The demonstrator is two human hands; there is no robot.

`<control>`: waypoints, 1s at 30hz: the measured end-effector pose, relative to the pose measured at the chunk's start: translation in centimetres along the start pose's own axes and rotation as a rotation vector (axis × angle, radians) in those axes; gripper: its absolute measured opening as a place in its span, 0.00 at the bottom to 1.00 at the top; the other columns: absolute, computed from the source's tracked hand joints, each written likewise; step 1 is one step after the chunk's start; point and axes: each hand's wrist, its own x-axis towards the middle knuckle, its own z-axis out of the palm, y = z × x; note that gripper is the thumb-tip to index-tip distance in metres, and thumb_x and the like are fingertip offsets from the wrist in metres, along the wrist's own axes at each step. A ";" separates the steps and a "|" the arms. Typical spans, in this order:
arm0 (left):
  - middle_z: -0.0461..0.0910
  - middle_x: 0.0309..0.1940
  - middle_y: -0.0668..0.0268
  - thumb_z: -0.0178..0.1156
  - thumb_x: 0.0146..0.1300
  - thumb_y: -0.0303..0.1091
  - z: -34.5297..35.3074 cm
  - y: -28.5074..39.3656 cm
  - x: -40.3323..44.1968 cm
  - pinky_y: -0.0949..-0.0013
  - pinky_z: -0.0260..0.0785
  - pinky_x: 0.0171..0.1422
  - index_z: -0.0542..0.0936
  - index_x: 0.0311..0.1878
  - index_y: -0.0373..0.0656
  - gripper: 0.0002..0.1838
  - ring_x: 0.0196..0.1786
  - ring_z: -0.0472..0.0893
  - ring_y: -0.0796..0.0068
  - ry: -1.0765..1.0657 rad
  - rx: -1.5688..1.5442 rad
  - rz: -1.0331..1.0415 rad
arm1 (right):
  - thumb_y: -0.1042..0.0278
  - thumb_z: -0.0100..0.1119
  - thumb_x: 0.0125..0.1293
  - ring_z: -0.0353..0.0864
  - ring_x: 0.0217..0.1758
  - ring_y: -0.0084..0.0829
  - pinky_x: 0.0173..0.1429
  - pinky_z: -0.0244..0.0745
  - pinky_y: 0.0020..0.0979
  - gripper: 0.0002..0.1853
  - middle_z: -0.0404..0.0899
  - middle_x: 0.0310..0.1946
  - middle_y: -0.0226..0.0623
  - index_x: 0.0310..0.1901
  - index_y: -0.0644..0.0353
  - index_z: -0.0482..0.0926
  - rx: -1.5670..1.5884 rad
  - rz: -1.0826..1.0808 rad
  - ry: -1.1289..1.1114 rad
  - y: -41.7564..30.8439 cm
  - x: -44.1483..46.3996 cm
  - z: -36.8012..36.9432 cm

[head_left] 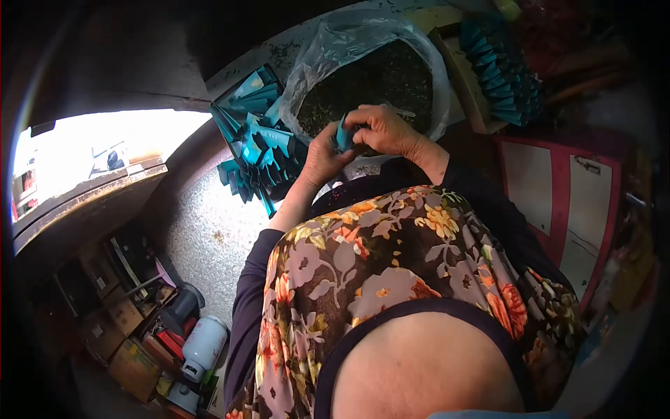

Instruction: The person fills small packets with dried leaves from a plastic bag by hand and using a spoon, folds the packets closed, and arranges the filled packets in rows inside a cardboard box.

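Over the near edge of a clear plastic bag (pixel 441 91) full of dark loose flakes (pixel 373 80), both hands meet at a small teal paper piece (pixel 342 134). My left hand (pixel 323 155) has its fingers closed on the left side of that piece. On its right side, my right hand (pixel 384 130) is bent in, thumb and fingers pinched at the paper's edge. A thin pale stick-like item (pixel 405 113) lies by the right hand's knuckles. Left of the bag is a heap of folded teal paper pieces (pixel 269 143), close to my left wrist.
A cardboard box (pixel 466 91) beside rows of teal folded papers (pixel 504 77) stands at the upper right. Below it is a pink-framed cabinet (pixel 555 195). Boxes (pixel 125 318) and a pale blue canister (pixel 205 343) stand on the floor at lower left.
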 end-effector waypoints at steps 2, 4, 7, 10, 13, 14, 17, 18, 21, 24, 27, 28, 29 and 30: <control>0.80 0.41 0.57 0.73 0.46 0.35 -0.5 0.5 0.3 0.67 0.72 0.52 0.73 0.55 0.42 0.31 0.45 0.81 0.67 0.005 0.013 -0.023 | 0.75 0.60 0.47 0.80 0.34 0.38 0.39 0.74 0.36 0.10 0.79 0.25 0.39 0.35 0.59 0.79 0.069 0.016 0.006 0.1 0.1 0.0; 0.80 0.43 0.56 0.74 0.46 0.37 -0.8 1.0 0.5 0.66 0.72 0.53 0.73 0.55 0.42 0.32 0.47 0.81 0.65 -0.008 -0.003 -0.056 | 0.74 0.61 0.47 0.81 0.32 0.39 0.37 0.73 0.36 0.12 0.80 0.27 0.41 0.36 0.60 0.79 0.138 0.136 -0.033 -0.2 0.1 -0.3; 0.80 0.43 0.54 0.74 0.45 0.39 -0.6 1.0 0.7 0.65 0.72 0.53 0.73 0.55 0.42 0.33 0.47 0.81 0.62 0.017 0.055 -0.026 | 0.72 0.62 0.46 0.80 0.29 0.40 0.36 0.73 0.36 0.11 0.80 0.25 0.42 0.34 0.61 0.79 -0.110 0.025 -0.045 0.3 0.3 -0.7; 0.79 0.44 0.54 0.74 0.46 0.39 -0.6 0.5 1.0 0.63 0.72 0.54 0.73 0.55 0.42 0.32 0.48 0.80 0.59 0.007 0.051 -0.016 | 0.70 0.62 0.46 0.80 0.29 0.42 0.37 0.73 0.36 0.08 0.78 0.22 0.44 0.30 0.63 0.79 -0.087 0.152 -0.184 0.2 0.5 -1.3; 0.79 0.44 0.54 0.74 0.45 0.39 -0.4 0.2 1.1 0.62 0.71 0.54 0.73 0.55 0.42 0.32 0.48 0.80 0.57 0.026 0.080 0.039 | 0.68 0.63 0.46 0.78 0.27 0.43 0.36 0.73 0.36 0.08 0.78 0.21 0.44 0.27 0.64 0.79 0.000 0.194 -0.157 0.2 0.6 -1.1; 0.79 0.44 0.54 0.74 0.45 0.39 -0.4 0.2 1.3 0.62 0.71 0.54 0.73 0.55 0.42 0.32 0.48 0.80 0.57 0.025 0.080 0.038 | 0.68 0.63 0.46 0.78 0.27 0.43 0.36 0.73 0.36 0.08 0.78 0.21 0.44 0.27 0.64 0.79 0.001 0.195 -0.157 0.7 0.7 -0.9; 0.79 0.44 0.54 0.73 0.46 0.38 -0.6 0.5 1.6 0.62 0.71 0.55 0.73 0.55 0.42 0.32 0.48 0.80 0.56 0.038 0.023 0.050 | 0.67 0.64 0.46 0.76 0.24 0.42 0.38 0.73 0.35 0.09 0.77 0.20 0.44 0.27 0.63 0.80 -0.022 -0.040 -0.051 1.9 0.8 -0.4; 0.79 0.44 0.54 0.73 0.45 0.38 -0.6 0.8 1.6 0.62 0.71 0.55 0.73 0.55 0.42 0.32 0.48 0.80 0.56 0.038 0.028 0.049 | 0.70 0.63 0.48 0.76 0.28 0.35 0.39 0.72 0.33 0.07 0.77 0.22 0.38 0.29 0.62 0.81 -0.014 -0.004 -0.066 1.8 0.9 -0.4; 0.79 0.44 0.54 0.73 0.45 0.37 -0.7 1.1 1.6 0.62 0.71 0.54 0.73 0.55 0.42 0.32 0.48 0.80 0.56 0.044 0.039 0.055 | 0.71 0.62 0.48 0.75 0.31 0.36 0.41 0.72 0.34 0.05 0.77 0.22 0.37 0.28 0.62 0.81 0.118 0.147 -0.043 0.9 1.2 0.1; 0.79 0.45 0.54 0.73 0.45 0.35 -0.5 0.7 1.5 0.61 0.71 0.55 0.73 0.55 0.42 0.31 0.49 0.79 0.56 0.057 -0.009 0.041 | 0.70 0.61 0.48 0.75 0.31 0.43 0.41 0.74 0.39 0.05 0.77 0.22 0.43 0.25 0.62 0.79 0.010 0.174 0.120 0.0 1.1 1.1; 0.79 0.46 0.54 0.73 0.45 0.34 -0.7 0.3 1.9 0.61 0.71 0.55 0.73 0.55 0.43 0.31 0.49 0.79 0.55 0.081 0.007 0.033 | 0.70 0.58 0.48 0.77 0.34 0.46 0.38 0.73 0.44 0.05 0.78 0.24 0.43 0.25 0.62 0.77 -0.332 0.048 0.222 -0.3 0.7 1.3; 0.79 0.46 0.54 0.73 0.45 0.34 -0.8 0.4 1.9 0.61 0.70 0.56 0.73 0.55 0.43 0.32 0.50 0.79 0.55 0.091 0.074 0.049 | 0.70 0.59 0.48 0.77 0.33 0.45 0.37 0.73 0.43 0.05 0.78 0.24 0.44 0.25 0.62 0.77 -0.356 0.048 0.207 0.2 0.6 1.5; 0.79 0.46 0.54 0.73 0.45 0.34 -0.7 0.2 2.0 0.61 0.70 0.56 0.73 0.55 0.43 0.32 0.50 0.79 0.55 0.091 0.075 0.051 | 0.70 0.59 0.47 0.78 0.32 0.45 0.37 0.73 0.42 0.06 0.78 0.24 0.44 0.26 0.62 0.78 -0.380 0.047 0.192 0.4 0.6 1.6; 0.79 0.46 0.56 0.72 0.45 0.32 -0.7 0.1 2.0 0.63 0.71 0.56 0.72 0.57 0.44 0.33 0.49 0.79 0.61 0.080 0.090 0.058 | 0.70 0.59 0.47 0.78 0.32 0.45 0.37 0.73 0.42 0.06 0.78 0.24 0.44 0.26 0.62 0.78 -0.380 0.044 0.196 0.4 0.6 1.4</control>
